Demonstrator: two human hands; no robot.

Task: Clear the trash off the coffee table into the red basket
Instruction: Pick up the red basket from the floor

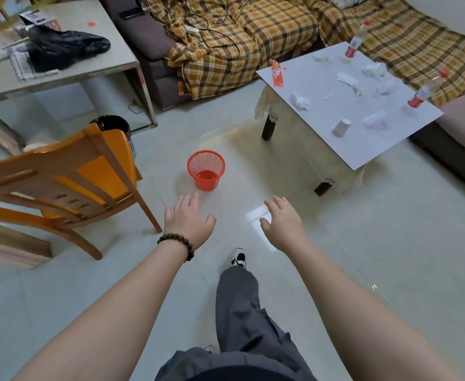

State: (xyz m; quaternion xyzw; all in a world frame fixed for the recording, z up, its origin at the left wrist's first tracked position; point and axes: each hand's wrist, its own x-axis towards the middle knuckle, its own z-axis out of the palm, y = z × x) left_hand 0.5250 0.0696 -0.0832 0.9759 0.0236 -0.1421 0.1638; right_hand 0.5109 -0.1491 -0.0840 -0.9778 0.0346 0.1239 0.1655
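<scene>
A wide stretch of bare tiled floor [363,243] is seen between the person and the low desk [363,149], whose near corner overhangs its dark leg. The red basket [206,169] is set upright on the floor, well apart from the desk's left edge and near an orange wooden chair [61,185]; its mesh wall is open and nothing is seen inside. Scattered on the desk are crumpled white tissues [298,100], an overturned paper cup [342,127], 2 clear bottles with red labels [421,95] and a red wrapper [277,73] at the far left corner. Both hands, left hand [188,218] and right hand [282,221], are spread wide and empty above the floor. The desk's right side is partly cut off.
</scene>
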